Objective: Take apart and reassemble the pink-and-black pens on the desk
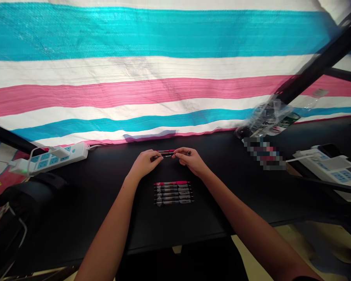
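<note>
My left hand (144, 163) and my right hand (191, 159) meet over the far middle of the table, each pinching one end of a dark pen (168, 156). Its middle shows as a thin pale strip between my fingertips. Just beyond it lies a red pen (165, 151), partly hidden by my fingers. Closer to me is a neat row of pens side by side, all pointing sideways. At the far side of that row is a red pen (181, 182); several clear pens with black grips (171, 198) lie nearer to me.
The black table (105, 218) backs onto a striped plastic sheet (163, 93). A power strip (57, 158) stands at left beside a dark object (43, 191). To the right are a clear plastic bag (269, 117) with bottles, a pixelated item (265, 153) and another power strip (333, 171).
</note>
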The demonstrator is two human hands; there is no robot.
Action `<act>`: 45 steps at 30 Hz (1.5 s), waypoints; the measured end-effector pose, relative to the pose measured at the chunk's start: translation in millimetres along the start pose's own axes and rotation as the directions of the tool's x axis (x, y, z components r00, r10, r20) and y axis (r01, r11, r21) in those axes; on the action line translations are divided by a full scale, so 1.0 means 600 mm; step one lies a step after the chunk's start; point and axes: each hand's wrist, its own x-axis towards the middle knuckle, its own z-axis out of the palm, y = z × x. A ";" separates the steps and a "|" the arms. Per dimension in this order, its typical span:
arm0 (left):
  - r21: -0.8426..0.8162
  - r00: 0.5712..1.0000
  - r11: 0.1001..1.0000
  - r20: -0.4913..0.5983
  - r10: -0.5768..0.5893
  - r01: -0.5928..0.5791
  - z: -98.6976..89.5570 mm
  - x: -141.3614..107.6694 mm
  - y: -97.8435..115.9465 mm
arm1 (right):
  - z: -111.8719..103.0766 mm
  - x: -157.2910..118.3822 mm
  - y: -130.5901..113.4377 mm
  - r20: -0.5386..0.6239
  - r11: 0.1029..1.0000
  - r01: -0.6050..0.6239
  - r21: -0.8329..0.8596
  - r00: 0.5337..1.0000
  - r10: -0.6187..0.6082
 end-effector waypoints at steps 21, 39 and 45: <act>-0.053 1.000 0.999 -0.013 -0.011 0.010 0.006 0.002 -0.012 | 0.002 -0.002 -0.003 0.010 0.999 0.019 -0.050 1.000 -0.019; -0.046 0.997 0.997 0.040 -0.064 0.066 0.002 0.001 0.002 | -0.005 0.002 0.006 -0.006 0.993 0.004 -0.121 1.000 -0.005; -0.045 0.995 0.996 0.057 -0.075 0.078 0.002 0.001 0.003 | 0.000 0.000 -0.001 0.018 0.994 0.007 -0.106 1.000 -0.006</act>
